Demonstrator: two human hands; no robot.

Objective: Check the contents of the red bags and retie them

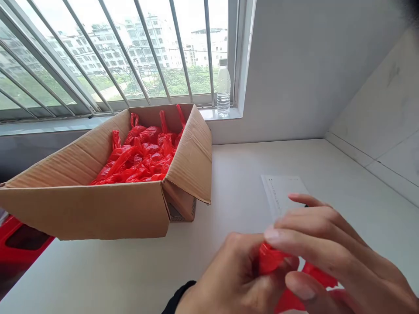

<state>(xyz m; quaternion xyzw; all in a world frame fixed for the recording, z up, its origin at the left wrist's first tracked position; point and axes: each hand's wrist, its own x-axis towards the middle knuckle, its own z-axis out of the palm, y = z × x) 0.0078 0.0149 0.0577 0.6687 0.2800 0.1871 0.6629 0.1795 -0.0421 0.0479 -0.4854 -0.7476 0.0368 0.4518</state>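
Observation:
Both my hands meet at the bottom right over the white counter. My left hand (pixel 238 274) is closed around a crumpled red plastic bag (pixel 271 259). My right hand (pixel 330 253) lies over the same bag, fingers curled onto it and thumb pressed beneath. More of the red plastic shows under my right hand. An open cardboard box (pixel 108 209) stands to the left, holding several knotted red plastic bags (pixel 140 157).
A sheet of white paper (pixel 281 192) lies on the counter (pixel 131 270) just beyond my hands. A clear water bottle (pixel 223 87) stands on the windowsill by the barred window. Tiled wall runs along the right. Something red sits below the counter's left edge.

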